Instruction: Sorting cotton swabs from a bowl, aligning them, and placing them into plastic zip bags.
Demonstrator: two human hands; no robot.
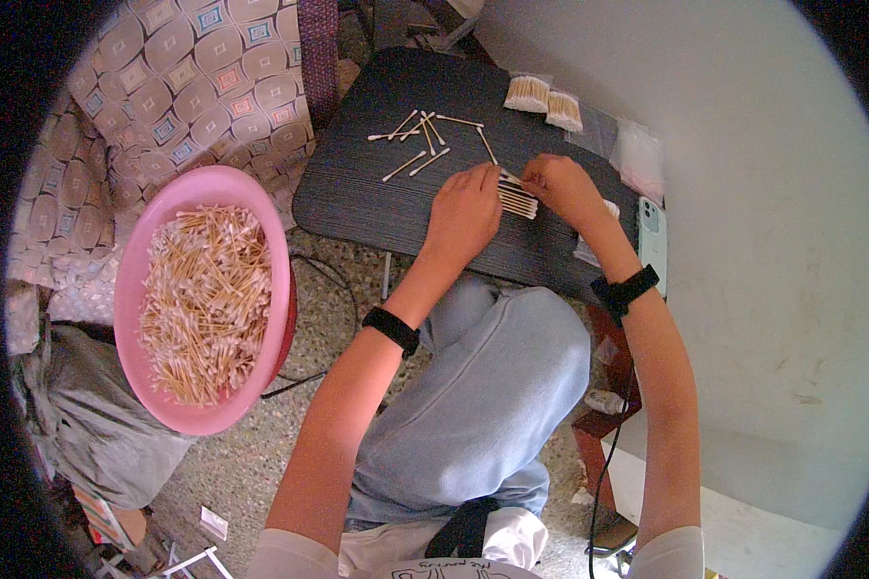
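Observation:
A row of cotton swabs lies side by side on the dark tabletop, between my two hands. My left hand is closed at the row's left side, its fingertips against the swabs. From the right, my right hand pinches at the far end of the row; a swab shows at its fingertips, partly hidden. Beyond my left hand, several loose cotton swabs are scattered on the table at various angles.
The dark folding table stands against a pale wall. Bagged swab bundles, clear plastic bags and a phone line its right side. To the left, a pink basin holds a heap of swabs near patterned fabric.

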